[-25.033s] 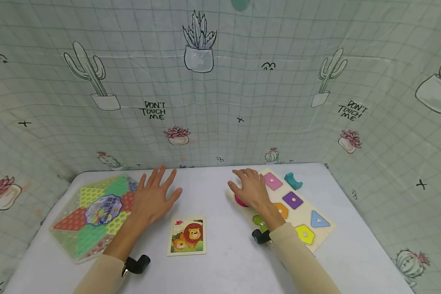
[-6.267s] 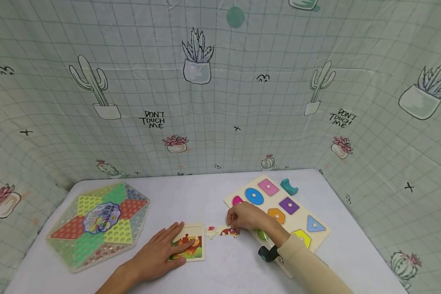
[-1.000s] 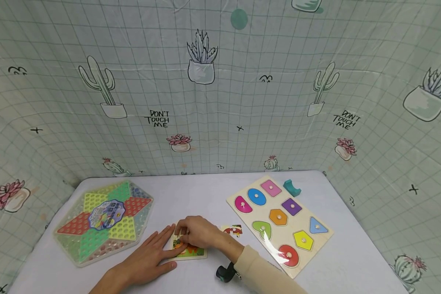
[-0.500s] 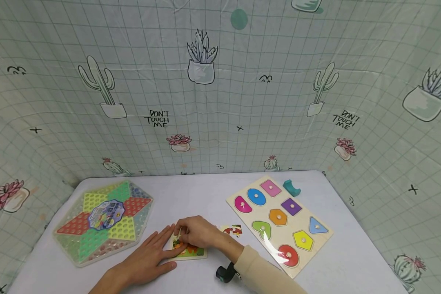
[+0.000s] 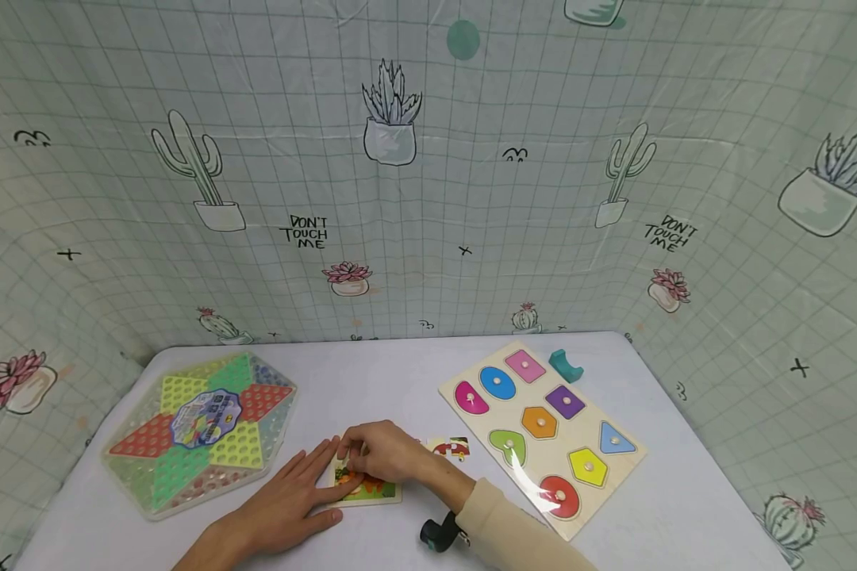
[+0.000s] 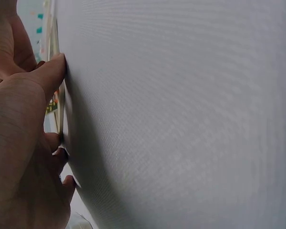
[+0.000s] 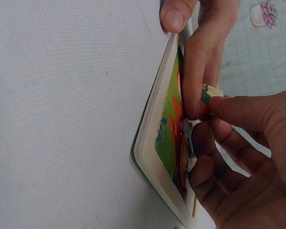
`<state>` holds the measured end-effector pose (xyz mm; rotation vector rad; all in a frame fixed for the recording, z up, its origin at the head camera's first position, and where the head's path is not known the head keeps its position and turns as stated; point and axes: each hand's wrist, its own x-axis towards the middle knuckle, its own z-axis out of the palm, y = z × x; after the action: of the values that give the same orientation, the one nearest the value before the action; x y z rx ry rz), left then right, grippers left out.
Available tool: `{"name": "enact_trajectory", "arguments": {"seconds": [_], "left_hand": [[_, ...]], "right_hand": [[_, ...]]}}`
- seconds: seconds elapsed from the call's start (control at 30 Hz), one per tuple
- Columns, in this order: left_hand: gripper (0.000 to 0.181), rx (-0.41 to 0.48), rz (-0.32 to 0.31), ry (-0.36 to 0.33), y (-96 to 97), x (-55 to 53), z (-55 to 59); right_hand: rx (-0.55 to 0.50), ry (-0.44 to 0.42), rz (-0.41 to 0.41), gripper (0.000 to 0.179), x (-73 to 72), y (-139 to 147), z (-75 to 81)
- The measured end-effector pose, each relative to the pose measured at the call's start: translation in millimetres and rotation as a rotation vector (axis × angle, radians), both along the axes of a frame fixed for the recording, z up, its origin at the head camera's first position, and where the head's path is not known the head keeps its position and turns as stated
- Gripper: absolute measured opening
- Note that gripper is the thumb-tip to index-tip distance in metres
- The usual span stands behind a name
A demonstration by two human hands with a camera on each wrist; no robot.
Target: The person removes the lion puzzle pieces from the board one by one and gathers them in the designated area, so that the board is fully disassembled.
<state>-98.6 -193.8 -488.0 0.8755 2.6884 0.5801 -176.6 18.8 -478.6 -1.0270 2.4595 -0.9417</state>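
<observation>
A small jigsaw puzzle (image 5: 373, 493) in a pale wooden frame lies at the front middle of the table. My left hand (image 5: 289, 498) rests along its left side with fingers stretched, the index finger reaching over the picture. In the right wrist view, my right hand (image 7: 257, 152) pinches a yellow and green puzzle piece (image 7: 211, 92) between thumb and fingers, just above the tray and against the left index finger. From the head view this piece is mostly covered by my right hand (image 5: 384, 452). Loose puzzle pieces (image 5: 451, 449) lie right of the frame, partly behind the right wrist.
On the left lies a hexagonal Chinese checkers board (image 5: 207, 432). A wooden shape board (image 5: 543, 460) with knobbed pieces sits on the right, a teal curved block (image 5: 566, 365) beyond it. A patterned cloth (image 5: 428, 198) rises behind the table.
At first both hands were apart from the complete lion picture. Later my right hand was at pieces lying right of the frame; it has since moved left over the puzzle. The last second shows hardly any motion.
</observation>
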Motion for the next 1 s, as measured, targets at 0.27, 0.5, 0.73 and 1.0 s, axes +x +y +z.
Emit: {"name": "enact_trajectory", "arguments": {"seconds": [0.27,0.5,0.73,1.0], "left_hand": [[0.053,-0.007,-0.005,0.004,-0.4,0.3,1.3],[0.052,-0.031,-0.008,0.018,0.4,-0.7,0.1],[0.051,-0.029,0.0,0.029,0.3,0.0,0.5],[0.051,-0.027,0.003,0.053,1.0,1.2,-2.0]], "right_hand": [[-0.011,-0.006,-0.008,0.009,1.1,2,1.5],[-0.089,-0.096,-0.057,0.015,-1.9,4,4.5],[-0.106,-0.093,-0.094,0.014,-9.7,19,13.2],[-0.065,-0.087,-0.122,0.01,-16.7,53,23.8]]}}
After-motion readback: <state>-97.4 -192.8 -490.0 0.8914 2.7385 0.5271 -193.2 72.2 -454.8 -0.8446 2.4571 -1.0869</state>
